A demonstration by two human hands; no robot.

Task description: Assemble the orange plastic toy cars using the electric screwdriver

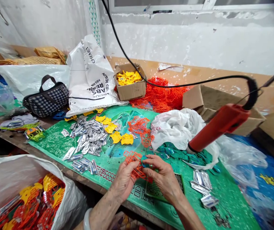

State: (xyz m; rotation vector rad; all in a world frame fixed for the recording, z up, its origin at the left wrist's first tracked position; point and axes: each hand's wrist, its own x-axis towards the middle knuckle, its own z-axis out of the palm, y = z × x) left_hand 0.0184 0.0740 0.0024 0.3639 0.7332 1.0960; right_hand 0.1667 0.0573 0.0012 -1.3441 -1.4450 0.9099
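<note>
My left hand (124,178) is closed on an open-work orange plastic frame (132,156), held just above the green sheet. With its fingertips, my right hand (163,176) pinches a small teal plastic piece (144,161) against the frame. Beneath my right hand lies a green tray (159,191), partly covered by it. Beyond my hands are more orange frames (141,127) and several yellow plastic parts (127,139). Teal parts (170,150) lie under and beside a white plastic bag (175,127).
A red electric screwdriver (219,129) hangs at the right on a black cable. Silver parts (91,135) cover the left of the green sheet (53,143), with small screws (220,218) at right. A sack of assembled pieces (31,204) stands lower left; a cardboard box (132,91) holds yellow parts.
</note>
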